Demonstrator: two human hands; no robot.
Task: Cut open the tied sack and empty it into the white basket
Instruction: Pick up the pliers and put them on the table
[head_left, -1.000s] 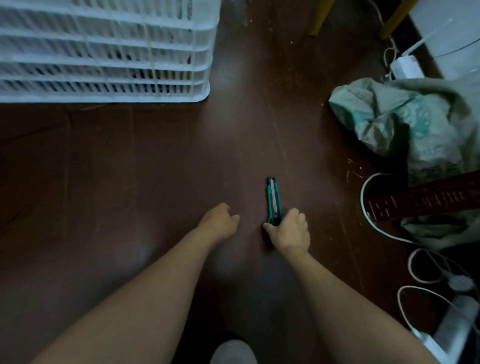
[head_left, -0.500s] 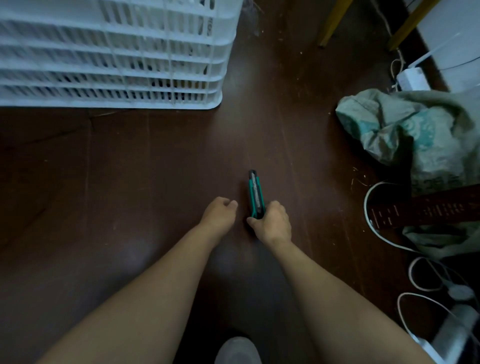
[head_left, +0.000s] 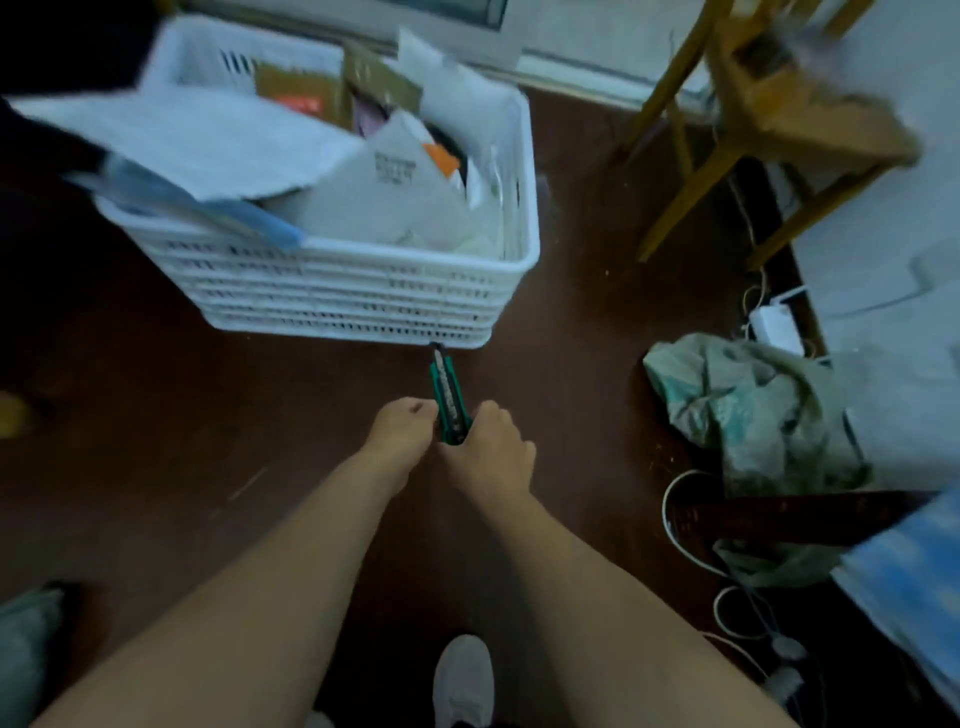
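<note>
Both forearms bare, stretched fwd, hands meeting at centre. R hand (head_left: 493, 452) grips the cutter (head_left: 445, 382); L hand (head_left: 397, 431), fingers curled, pinches its side.

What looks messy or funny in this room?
The white basket is overfull: a big white sheet and a blue flat thing hang out over its left rim. The sack lies crumpled on the floor at the right, with white cables looped loosely beside it.
</note>
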